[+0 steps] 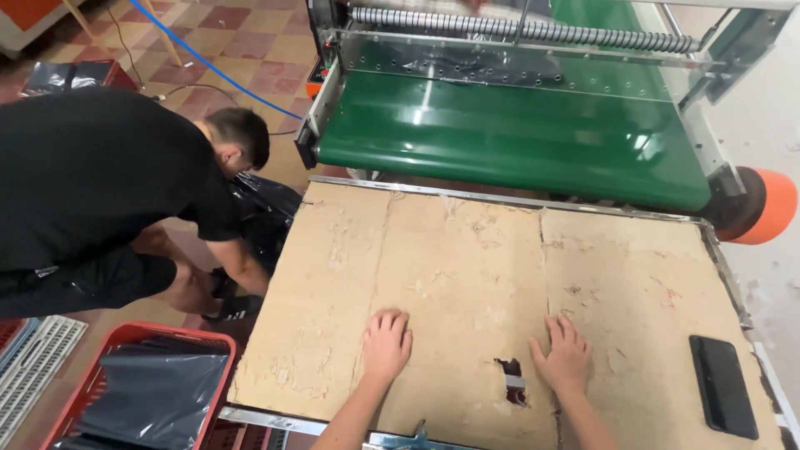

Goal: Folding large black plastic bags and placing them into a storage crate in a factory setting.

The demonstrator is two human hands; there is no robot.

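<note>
My left hand rests palm down on the worn cardboard sheet that covers the table, fingers together and holding nothing. My right hand lies flat on the same cardboard a little to the right, fingers slightly spread, empty. Between the two hands, close to my right hand, there is a torn hole in the cardboard with dark red and grey showing through. A green conveyor belt runs across just beyond the table's far edge.
A black phone lies face down at the table's right. A person in black bends over black plastic bags at the left. A red crate holding a black bag stands at the lower left. An orange roller ends the conveyor.
</note>
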